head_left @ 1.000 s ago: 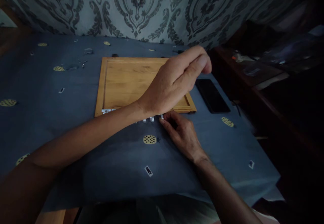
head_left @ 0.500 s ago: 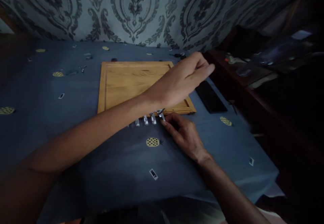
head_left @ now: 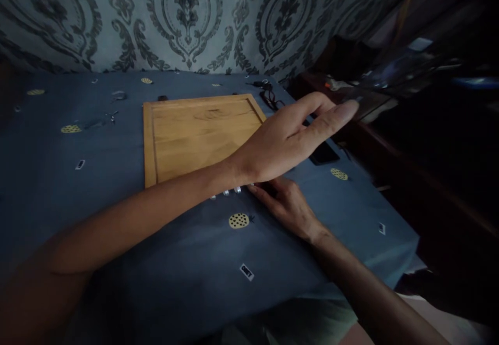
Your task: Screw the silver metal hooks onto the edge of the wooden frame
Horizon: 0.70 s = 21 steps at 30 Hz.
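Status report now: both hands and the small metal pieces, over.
Left hand raised over the wooden tray, open, holding nothing. Right hand flat on the blue cloth, fingertips at the row of small metal pieces. Black phone beside the tray.

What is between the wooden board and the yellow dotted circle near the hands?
In the head view, small shiny metal pieces lie in a row between the wooden board and the yellow dotted circle.

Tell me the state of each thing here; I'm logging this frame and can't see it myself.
left hand: raised above the tray, fingers extended, holding nothing.
right hand: resting on the cloth, fingertips at the metal pieces.
metal pieces: in a row by the tray's near edge, partly hidden.
wooden tray: lying flat.
phone: face up, screen dark.
tablecloth: spread flat.
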### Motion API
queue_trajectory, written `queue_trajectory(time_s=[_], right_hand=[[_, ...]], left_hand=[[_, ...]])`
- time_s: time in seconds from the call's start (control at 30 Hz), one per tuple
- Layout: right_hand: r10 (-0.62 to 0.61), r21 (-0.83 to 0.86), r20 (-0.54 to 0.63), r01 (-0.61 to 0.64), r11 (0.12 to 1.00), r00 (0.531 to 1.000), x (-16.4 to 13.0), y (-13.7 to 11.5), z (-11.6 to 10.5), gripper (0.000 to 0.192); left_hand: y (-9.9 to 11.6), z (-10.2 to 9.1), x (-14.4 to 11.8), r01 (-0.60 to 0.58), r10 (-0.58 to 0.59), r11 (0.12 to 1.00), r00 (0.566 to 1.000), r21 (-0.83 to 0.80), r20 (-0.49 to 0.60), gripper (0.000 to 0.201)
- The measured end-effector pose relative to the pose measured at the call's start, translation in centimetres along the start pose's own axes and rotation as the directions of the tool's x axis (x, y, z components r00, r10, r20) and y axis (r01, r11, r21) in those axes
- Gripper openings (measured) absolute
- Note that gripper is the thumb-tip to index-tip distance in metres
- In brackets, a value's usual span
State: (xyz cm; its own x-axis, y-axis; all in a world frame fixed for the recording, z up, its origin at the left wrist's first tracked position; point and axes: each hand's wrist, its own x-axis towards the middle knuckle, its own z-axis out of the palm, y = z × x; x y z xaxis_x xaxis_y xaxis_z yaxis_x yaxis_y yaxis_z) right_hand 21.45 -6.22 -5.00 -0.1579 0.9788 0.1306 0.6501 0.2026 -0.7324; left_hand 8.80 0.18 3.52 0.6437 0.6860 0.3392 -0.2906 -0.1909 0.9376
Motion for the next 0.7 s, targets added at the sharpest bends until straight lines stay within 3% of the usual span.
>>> queue_trajectory(time_s=[0.23, 0.7], right_hand=[[0.018, -0.007, 0.016, -0.018, 1.000, 1.000, 0.1, -0.4, -0.1, 0.023], [0.032, -0.020, 0.003, -0.032, 0.999, 0.999, 0.0, -0.2, -0.2, 0.027]], left_hand=[[0.7, -1.0, 0.3, -0.128, 0.128, 0.992, 0.988, 0.003, -0.081, 0.039], [-0.3, -1.1, 0.7, -0.082, 0.081, 0.997, 0.989, 0.001, -0.125, 0.035]])
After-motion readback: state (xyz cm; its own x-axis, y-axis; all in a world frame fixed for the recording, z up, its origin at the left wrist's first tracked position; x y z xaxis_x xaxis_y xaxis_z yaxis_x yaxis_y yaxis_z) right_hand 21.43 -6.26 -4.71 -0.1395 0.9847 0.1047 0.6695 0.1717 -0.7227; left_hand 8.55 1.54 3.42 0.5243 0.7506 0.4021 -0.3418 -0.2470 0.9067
